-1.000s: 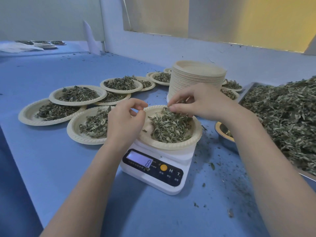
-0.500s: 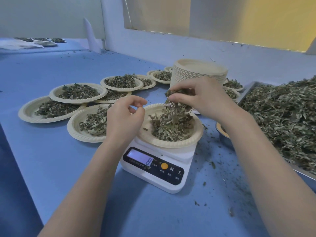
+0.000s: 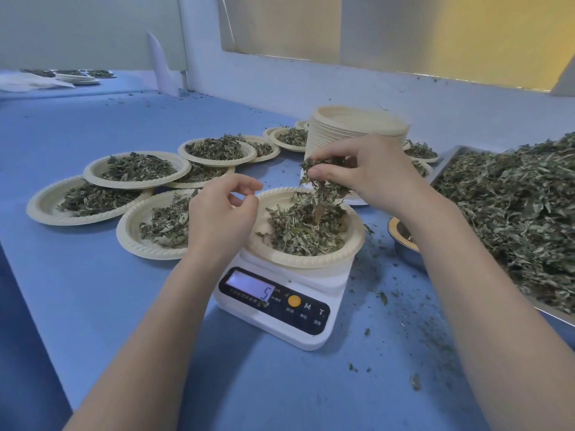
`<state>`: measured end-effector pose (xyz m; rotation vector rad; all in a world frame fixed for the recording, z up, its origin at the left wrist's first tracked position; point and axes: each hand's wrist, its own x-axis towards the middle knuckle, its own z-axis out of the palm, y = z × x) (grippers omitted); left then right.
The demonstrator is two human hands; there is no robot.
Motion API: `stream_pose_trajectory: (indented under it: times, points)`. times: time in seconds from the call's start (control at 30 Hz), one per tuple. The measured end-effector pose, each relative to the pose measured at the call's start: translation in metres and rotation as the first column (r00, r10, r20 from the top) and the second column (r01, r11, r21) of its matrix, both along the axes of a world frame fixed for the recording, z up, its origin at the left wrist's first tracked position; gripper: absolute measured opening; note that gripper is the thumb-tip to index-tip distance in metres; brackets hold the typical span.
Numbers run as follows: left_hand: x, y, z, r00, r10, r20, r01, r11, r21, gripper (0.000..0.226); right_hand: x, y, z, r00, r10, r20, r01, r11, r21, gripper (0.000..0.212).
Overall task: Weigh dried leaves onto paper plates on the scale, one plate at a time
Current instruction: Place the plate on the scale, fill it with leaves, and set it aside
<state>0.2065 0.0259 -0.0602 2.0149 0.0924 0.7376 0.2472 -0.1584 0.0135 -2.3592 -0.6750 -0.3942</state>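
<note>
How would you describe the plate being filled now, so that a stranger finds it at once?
Find the white scale near the blue table's front edge. The plate sits on top of it. Unlike the filled plates lying on the table, it alone is raised.

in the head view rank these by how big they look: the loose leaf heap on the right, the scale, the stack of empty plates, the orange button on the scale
1. Loose leaf heap, largest, though cut off by the frame edge.
2. Scale.
3. Stack of empty plates; it sits farther from the camera than the scale and is partly hidden by the right hand, so 2 and 3 are unsure.
4. Orange button, smallest.
</note>
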Motion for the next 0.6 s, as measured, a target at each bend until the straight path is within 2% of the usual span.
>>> stream_pose_trajectory:
  times: [0.37,0.6]
  points:
    - [0.0,0.0011,-0.0001,1.0,-0.007,0.006,0.007,1.0,-0.02,0.024,-0.0036,0.001,0.0012,0.999,0.053,0.005,-0.053,0.998,0.031,0.017]
    - [-0.0008,0.0005,-0.0001,1.0,-0.016,0.003,0.016,1.0,-0.027,0.024,-0.0046,0.0025,0.0026,0.999,0.028,0.021,-0.027,0.999,-0.02,0.021]
